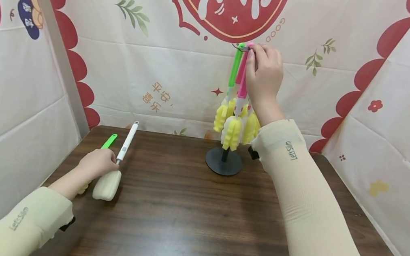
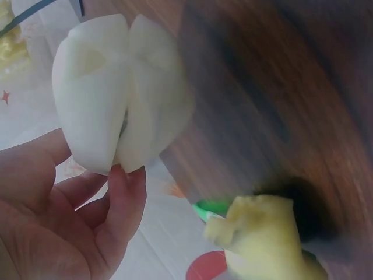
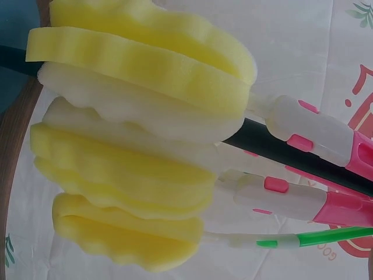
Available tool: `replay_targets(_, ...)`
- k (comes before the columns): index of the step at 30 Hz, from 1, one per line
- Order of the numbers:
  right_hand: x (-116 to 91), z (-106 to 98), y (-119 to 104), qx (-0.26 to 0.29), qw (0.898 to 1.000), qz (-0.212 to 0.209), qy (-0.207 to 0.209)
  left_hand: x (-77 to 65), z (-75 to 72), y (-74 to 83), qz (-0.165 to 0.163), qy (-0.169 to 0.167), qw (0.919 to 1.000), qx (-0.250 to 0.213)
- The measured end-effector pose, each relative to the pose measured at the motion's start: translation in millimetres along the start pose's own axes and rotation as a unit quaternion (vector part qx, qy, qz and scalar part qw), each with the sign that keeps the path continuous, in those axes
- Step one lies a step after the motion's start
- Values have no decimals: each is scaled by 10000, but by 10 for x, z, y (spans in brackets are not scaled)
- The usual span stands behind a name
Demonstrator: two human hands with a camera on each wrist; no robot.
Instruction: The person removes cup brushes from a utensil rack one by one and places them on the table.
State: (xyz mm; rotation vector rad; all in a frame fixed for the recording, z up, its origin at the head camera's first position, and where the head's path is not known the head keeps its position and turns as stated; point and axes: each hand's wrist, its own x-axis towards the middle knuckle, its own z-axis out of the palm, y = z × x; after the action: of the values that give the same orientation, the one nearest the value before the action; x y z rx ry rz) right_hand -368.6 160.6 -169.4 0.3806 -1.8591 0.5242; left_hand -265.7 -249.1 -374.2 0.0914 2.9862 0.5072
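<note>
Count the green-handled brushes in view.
2: a green-handled brush hangs on the black stand; another green brush lies on the table, partly hidden by the left hand. The right hand may hide others.

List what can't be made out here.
Head: what the right hand grips, if anything; the hand covers it.
Head: middle of the green-handled brush, behind the left hand.
Left wrist: the white handle, behind its sponge head.
Right wrist: ends of the pink handles, cut by the right edge.
</note>
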Motion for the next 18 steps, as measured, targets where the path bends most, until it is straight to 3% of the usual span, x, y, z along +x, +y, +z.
replay_targets(7,8,9,-10,25,9999,-96,62,72,37,-95,-183,-161,9997,60)
replay_targets(18,-6,1,7,6,10000,-59,16,128,99,-114,-363,-548,9978,-23)
